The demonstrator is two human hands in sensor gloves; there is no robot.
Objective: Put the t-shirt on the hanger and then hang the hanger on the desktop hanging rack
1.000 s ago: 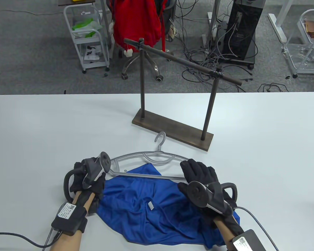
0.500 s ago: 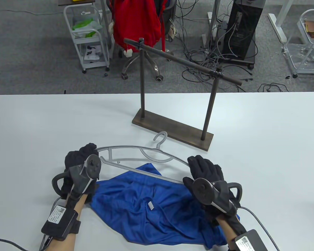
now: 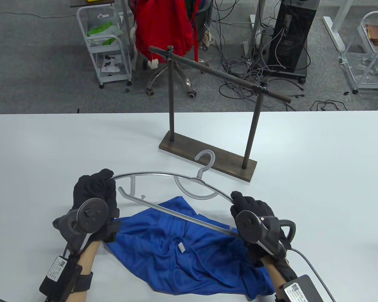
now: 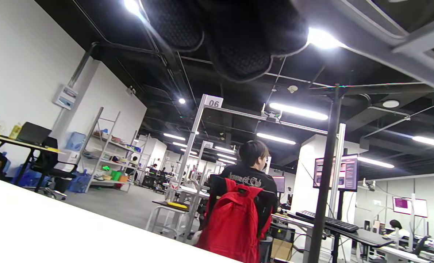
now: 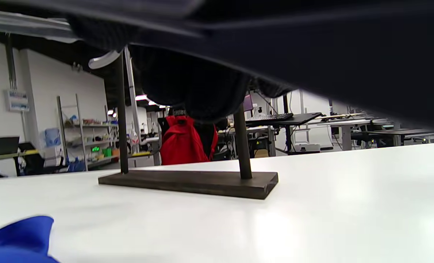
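Grey hanger (image 3: 163,192) spans both hands: left hand (image 3: 94,195) and right hand (image 3: 255,214) apparently clasp its ends above the crumpled blue t-shirt (image 3: 182,248).

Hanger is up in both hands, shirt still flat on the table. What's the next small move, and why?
Probably tip one end of the hanger down toward the blue t-shirt: left hand and right hand grip its ends, but no part of it is inside the shirt yet.

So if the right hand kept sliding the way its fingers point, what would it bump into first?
Probably the rack base. The right hand, holding the hanger end, points up-left toward it, with bare table between; depth is hard to judge.
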